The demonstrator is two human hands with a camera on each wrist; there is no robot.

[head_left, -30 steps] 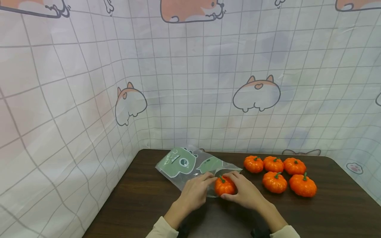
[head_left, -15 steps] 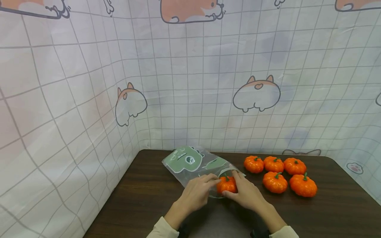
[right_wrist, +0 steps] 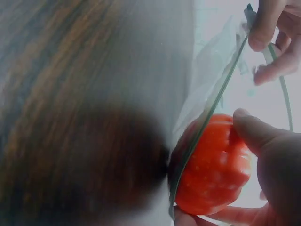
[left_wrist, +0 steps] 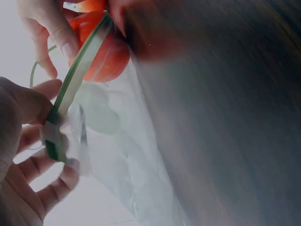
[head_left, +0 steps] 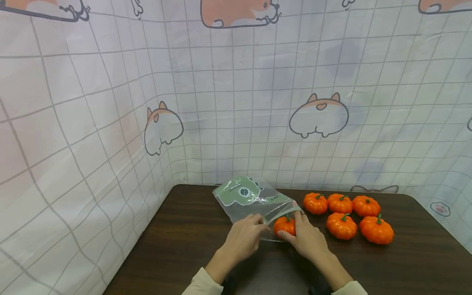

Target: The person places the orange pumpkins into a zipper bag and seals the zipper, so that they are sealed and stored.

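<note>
Pumpkin (head_left: 284,225), orange with a green stem, is sitting at the mouth of a clear plastic bag (head_left: 254,205), part of it showing behind the film and part of it bare. My right hand (head_left: 309,241) is gripping it, the thumb pressing on one side and the fingers curving round another; whether those fingers are also holding the bag's upper edge, I am not able to tell. My left hand (head_left: 244,237) is pinching the bag's rim at the green strip (left_wrist: 75,73), which is running from that pinch across the fruit. The bag is lying on a dark wooden table (head_left: 177,246), its far end pointing to the back left, a green cartoon print facing up. Five more orange pumpkins (head_left: 341,225) are standing right of the bag: three behind, two in front. White gridded cloth (head_left: 236,82) with dog drawings is hanging beyond. Pale sleeves (head_left: 203,282) are covering my arms below the wrists.
</note>
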